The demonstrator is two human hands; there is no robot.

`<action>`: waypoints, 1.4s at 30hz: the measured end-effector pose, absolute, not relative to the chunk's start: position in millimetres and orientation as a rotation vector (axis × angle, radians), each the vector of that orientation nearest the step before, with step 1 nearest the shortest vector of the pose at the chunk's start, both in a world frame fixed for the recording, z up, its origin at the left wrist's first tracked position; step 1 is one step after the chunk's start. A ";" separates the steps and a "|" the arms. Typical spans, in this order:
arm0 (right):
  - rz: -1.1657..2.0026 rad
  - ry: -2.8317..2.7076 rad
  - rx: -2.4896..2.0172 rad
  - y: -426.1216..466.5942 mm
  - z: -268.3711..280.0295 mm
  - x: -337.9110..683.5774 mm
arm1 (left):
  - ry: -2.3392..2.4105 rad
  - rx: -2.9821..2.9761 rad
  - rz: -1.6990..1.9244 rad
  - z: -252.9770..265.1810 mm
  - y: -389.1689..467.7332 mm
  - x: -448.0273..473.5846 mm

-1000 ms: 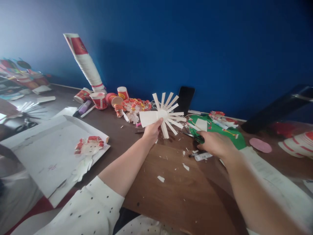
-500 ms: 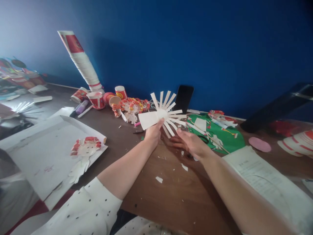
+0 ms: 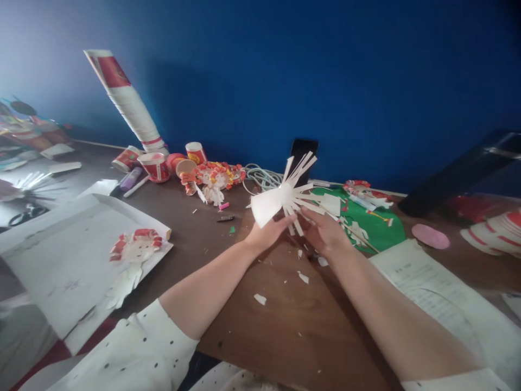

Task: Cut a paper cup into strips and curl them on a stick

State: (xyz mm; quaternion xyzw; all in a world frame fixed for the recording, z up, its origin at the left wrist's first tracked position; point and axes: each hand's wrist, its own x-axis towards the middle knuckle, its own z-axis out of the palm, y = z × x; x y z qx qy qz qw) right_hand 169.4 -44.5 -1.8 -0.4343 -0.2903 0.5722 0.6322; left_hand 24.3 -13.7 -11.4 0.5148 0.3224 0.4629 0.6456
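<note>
A white paper cup cut into strips (image 3: 286, 194) is raised above the brown table, its strips fanned out round the base and one wide uncut panel on the left. My left hand (image 3: 268, 234) grips it from below, thumb near the lower strips. My right hand (image 3: 325, 231) is closed on strips at the lower right; its fingertips are partly hidden behind the paper. Under the hands, small white paper scraps (image 3: 303, 277) lie on the table.
A black phone (image 3: 300, 147) leans on the blue wall. Left stand a tall stack of paper cups (image 3: 132, 106) and a large white envelope (image 3: 61, 260) with a paper doll (image 3: 138, 247). Right lie green paper (image 3: 391, 231), a pink oval (image 3: 430, 236) and a printed sheet (image 3: 431, 293).
The cut paper cup has shifted right and turned, with its strips bunching closer together. Both hands have drawn nearer each other, the right one now at the strips. The view has moved slightly.
</note>
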 end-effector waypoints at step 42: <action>0.375 -1.883 -2.754 -54.5 30.0 292.9 | 0.879 0.603 1.314 -17.2 17.7 7.3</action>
